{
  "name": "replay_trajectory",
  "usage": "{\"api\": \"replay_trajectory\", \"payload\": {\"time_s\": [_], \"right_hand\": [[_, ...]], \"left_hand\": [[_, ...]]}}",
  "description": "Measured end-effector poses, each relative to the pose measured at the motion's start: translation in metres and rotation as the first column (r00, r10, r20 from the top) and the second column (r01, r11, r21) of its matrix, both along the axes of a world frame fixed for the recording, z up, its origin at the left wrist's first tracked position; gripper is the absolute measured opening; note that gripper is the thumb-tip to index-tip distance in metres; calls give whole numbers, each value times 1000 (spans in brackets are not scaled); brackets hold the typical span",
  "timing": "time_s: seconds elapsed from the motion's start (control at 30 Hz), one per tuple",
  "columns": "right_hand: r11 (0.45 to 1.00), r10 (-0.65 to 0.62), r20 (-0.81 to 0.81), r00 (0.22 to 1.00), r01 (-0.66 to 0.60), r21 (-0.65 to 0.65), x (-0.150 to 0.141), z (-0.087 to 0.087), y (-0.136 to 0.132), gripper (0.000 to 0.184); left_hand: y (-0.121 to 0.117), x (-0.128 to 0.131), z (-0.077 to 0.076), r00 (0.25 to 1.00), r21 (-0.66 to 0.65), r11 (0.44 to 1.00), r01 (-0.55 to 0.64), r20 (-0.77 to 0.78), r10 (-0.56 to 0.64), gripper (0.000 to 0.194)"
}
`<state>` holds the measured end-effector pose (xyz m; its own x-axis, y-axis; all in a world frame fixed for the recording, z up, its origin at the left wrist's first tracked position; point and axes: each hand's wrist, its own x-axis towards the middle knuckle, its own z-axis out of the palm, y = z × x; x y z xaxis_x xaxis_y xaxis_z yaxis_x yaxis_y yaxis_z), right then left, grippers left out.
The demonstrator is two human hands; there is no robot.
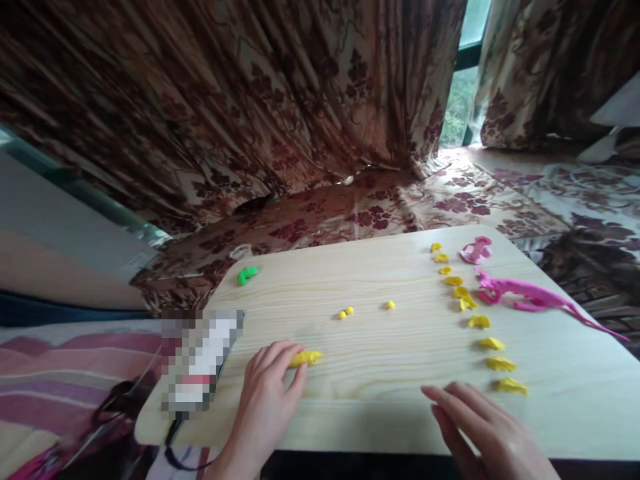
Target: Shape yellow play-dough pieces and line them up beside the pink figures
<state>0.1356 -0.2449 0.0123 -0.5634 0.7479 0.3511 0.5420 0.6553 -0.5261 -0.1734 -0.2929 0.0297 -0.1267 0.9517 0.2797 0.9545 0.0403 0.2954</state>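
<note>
My left hand is closed around one end of a yellow modelling clay roll at the front of the table, its thumb beside the piece. My right hand is over the front edge, fingers stretched and apart from the thumb, holding nothing. Three small yellow clay balls lie mid-table: a pair with one ball nearer me, and a single ball to the right. Several thin yellow clay pieces form a row down the right side. Beside them lies a long pink clay figure with a thin tail.
The wooden table has rounded corners. A lighter pink clay piece lies at the far right, a green clay lump at the far left. A blurred-out device with a black cable is on the left. Behind hang flowered curtains.
</note>
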Motion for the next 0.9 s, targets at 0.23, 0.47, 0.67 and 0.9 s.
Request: {"api": "replay_trajectory", "payload": {"time_s": [0.23, 0.47, 0.67, 0.9], "right_hand": [[977, -190, 103, 976, 198, -76, -71, 9, 88, 30], [986, -119, 82, 990, 127, -104, -118, 10, 71, 20], [988, 53, 57, 997, -44, -145, -132, 11, 21, 15], [978, 65, 70, 995, -49, -203, -121, 8, 23, 21]], "left_hand": [[1, -21, -19, 996, 6, 997, 72, 50, -73, 24], [3, -52, -15, 998, 89, 995, 38, 50, -43, 29], [-9, -6, -2, 964, 168, 972, 165, 180, -195, 32], [1, 39, -10, 933, 67, 949, 309, 170, -316, 36]]}}
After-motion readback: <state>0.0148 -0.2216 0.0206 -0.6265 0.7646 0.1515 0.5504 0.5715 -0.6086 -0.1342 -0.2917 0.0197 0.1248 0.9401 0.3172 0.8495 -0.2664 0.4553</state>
